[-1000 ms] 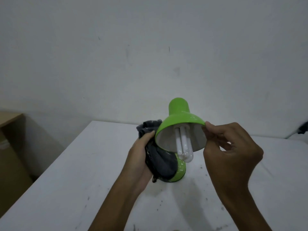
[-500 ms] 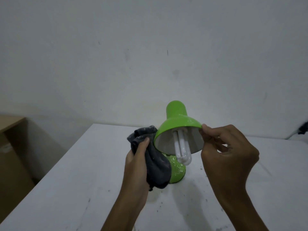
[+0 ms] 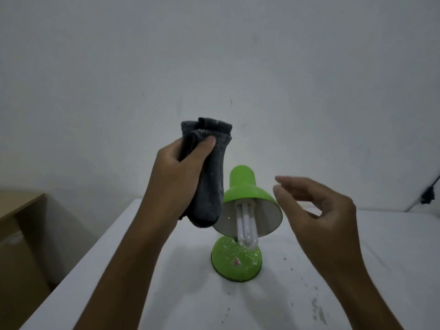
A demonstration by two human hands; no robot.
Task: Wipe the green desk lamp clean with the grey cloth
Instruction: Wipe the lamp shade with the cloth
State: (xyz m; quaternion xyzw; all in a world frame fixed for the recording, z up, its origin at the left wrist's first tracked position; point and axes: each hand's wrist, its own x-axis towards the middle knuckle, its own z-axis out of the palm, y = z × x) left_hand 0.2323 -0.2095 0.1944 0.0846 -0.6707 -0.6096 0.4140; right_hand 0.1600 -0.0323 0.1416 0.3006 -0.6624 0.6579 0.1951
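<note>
The green desk lamp (image 3: 241, 184) stands on the white table, its shade tilted toward me with a white bulb (image 3: 246, 226) showing inside. White specks dot its round base (image 3: 228, 260). My left hand (image 3: 177, 171) grips the bunched grey cloth (image 3: 209, 177) and holds it up in the air, left of and above the shade. My right hand (image 3: 316, 210) hovers just right of the shade with fingers loosely spread, touching nothing.
The white table (image 3: 133, 270) carries scattered specks and smudges right of the lamp. A wooden cabinet (image 3: 16, 225) stands at the left, beyond the table's edge. A dark cable (image 3: 428, 194) hangs on the wall at far right.
My left hand has lifted the cloth away from the lamp's side and upward. My right hand has let go of the shade's rim and opened.
</note>
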